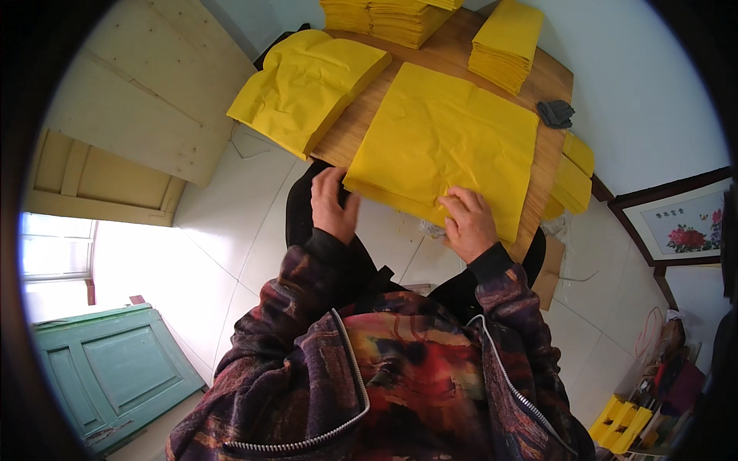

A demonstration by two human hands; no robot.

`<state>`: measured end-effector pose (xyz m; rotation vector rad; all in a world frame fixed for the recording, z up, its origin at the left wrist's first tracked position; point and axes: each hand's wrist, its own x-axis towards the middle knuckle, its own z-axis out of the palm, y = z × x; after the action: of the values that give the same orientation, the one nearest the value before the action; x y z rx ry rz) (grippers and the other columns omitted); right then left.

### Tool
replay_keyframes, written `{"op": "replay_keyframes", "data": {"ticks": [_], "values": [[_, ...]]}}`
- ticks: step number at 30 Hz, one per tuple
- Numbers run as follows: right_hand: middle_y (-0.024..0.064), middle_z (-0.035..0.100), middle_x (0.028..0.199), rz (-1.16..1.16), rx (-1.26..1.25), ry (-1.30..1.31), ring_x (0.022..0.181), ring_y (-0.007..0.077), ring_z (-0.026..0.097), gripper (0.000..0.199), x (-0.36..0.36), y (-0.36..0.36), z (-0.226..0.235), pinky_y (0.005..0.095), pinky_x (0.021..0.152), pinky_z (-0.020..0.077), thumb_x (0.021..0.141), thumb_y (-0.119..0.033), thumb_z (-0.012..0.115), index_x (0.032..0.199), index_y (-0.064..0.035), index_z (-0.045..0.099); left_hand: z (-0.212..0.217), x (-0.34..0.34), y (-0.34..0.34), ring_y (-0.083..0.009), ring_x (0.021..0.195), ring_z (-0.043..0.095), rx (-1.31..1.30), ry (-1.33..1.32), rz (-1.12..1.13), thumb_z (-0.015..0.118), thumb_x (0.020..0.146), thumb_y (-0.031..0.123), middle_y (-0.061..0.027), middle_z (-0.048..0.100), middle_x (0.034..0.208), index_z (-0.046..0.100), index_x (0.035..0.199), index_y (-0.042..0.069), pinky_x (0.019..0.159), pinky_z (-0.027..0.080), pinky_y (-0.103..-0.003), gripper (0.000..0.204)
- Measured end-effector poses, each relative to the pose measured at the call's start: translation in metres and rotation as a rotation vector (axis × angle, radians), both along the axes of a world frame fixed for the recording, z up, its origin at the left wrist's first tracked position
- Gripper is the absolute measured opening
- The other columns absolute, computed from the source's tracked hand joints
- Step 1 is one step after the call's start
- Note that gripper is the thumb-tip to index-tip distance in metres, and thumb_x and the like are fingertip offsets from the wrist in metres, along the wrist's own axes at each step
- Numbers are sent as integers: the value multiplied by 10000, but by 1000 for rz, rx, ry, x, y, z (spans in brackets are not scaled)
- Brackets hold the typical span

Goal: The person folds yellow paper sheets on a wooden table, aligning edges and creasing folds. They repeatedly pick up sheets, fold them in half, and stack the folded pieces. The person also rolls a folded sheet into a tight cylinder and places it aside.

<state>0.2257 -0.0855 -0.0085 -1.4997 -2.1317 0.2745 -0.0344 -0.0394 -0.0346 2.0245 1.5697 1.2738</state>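
A wide stack of yellow paper sheets [446, 138] lies flat on the wooden table [453, 54], its near edge overhanging toward me. My right hand [467, 223] rests on the stack's near right corner, fingertips pinching up a small fold of the top sheet. My left hand [332, 203] hovers at the stack's near left corner, fingers loosely spread, touching or just off the paper's edge. A second, crumpled pile of yellow sheets [307, 84] lies to the left, hanging over the table's edge.
Neat stacks of folded yellow paper [507, 42] stand at the table's far side, more [573, 173] at its right edge. A dark cloth [555, 113] lies near the right rim. A framed flower picture [684, 227] leans on the wall; white tile floor below.
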Motion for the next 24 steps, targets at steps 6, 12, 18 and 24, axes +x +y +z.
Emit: {"op": "replay_keyframes", "data": {"ticks": [6, 12, 18, 24], "values": [[158, 531, 1198, -410, 63, 389, 1117, 316, 510, 340, 58, -11, 3, 371, 916, 432, 812, -48, 576, 1150, -17, 545, -28, -24, 40, -186, 832, 593, -279, -423, -60, 578, 894, 115, -127, 539, 1077, 508, 1226, -28, 766, 481, -285, 368], [239, 486, 1298, -648, -335, 944, 1160, 265, 524, 449, 112, -23, -5, 329, 968, 417, 905, -131, 562, 1280, 80, 432, -20, -13, 48, -161, 824, 569, -360, -191, -123, 558, 890, 133, -109, 537, 1086, 523, 1227, -14, 768, 475, -270, 369], [246, 480, 1303, -609, -371, 995, 1176, 269, 514, 484, 108, -23, -6, 326, 971, 417, 903, -134, 563, 1289, 109, 402, -13, -3, 41, -155, 794, 565, -360, -157, -83, 572, 885, 134, -104, 535, 1075, 509, 1242, -18, 741, 472, -259, 393], [236, 509, 1265, -549, -326, 930, 1145, 270, 533, 482, 108, -22, -10, 324, 947, 432, 892, -145, 579, 1282, 89, 420, -13, -2, 41, -145, 799, 563, -457, -214, -88, 587, 878, 111, -110, 527, 1101, 497, 1249, -6, 734, 474, -249, 399]]}}
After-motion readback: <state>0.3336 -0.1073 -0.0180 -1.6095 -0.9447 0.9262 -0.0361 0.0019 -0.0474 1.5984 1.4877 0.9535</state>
